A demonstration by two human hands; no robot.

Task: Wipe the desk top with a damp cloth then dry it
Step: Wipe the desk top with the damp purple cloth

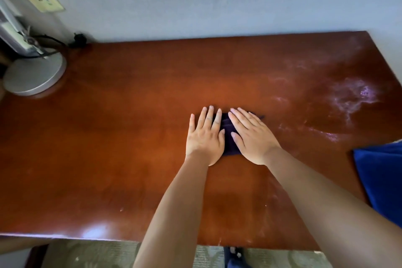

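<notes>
Far out beyond the little finger of the left hand [205, 137] stands a lamp base [34, 76], its cord [54, 41] trailing toward the wall; a wide sweep that way could snag the cord or knock the lamp. The left hand lies flat, fingers straight and slightly spread, pressing the dark cloth [228, 137]; the cloth shows between the two thumbs and under both sets of fingers, near the middle of the desk top [108, 137]. The right hand [252, 137] is likewise flat, gripping nothing, only pressing. Past its fingertips, wet streaks [352, 95] glisten; left standing they may mark the finish. A blue cloth [382, 176] waits off the right forearm, and the arm could drag it off the edge.
</notes>
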